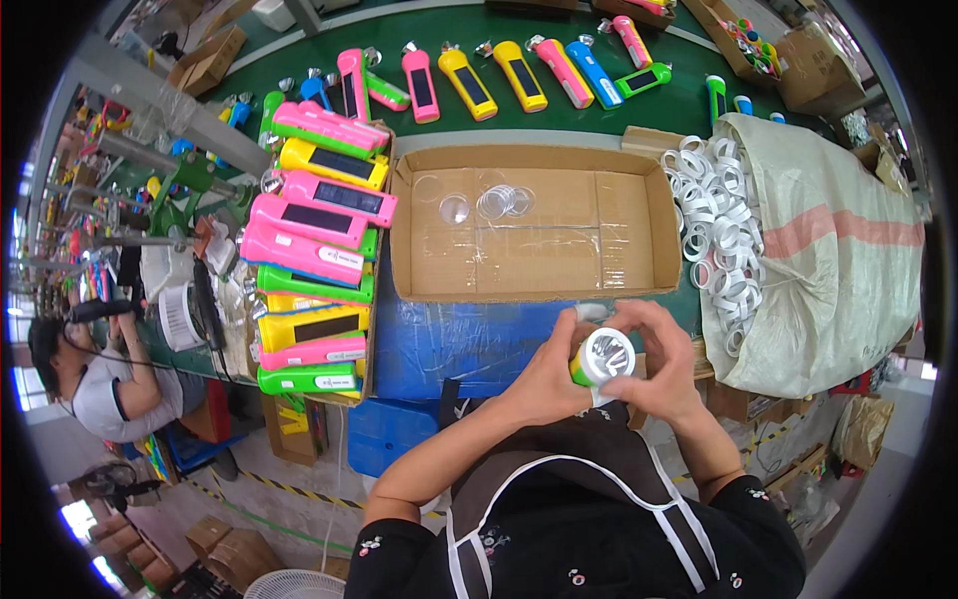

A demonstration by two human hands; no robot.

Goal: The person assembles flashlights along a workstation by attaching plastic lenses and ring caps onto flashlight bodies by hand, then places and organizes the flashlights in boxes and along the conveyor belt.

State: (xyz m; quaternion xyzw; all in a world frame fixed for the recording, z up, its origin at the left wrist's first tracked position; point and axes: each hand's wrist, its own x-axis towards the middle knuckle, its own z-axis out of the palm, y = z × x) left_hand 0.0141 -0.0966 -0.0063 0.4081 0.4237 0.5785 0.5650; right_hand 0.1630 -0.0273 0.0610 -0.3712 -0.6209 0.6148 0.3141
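Note:
In front of my body I hold a flashlight (607,354) with its round white head and shiny reflector turned up. A bit of its green body shows low on the left. My left hand (547,379) wraps around the body. The fingers of my right hand (667,361) curl around the white rim of the head from the other side. Beyond my hands lies a shallow cardboard box (559,268) with several clear round lenses (507,202) on its floor. Loose white rings (720,215) are heaped beside the box on the right.
Pink, yellow and green flashlights (309,225) fill a carton at left. More flashlights (517,75) lie in a row across the green table (399,135). A woven sack (828,200) covers the right side. A person (125,384) sits at far left.

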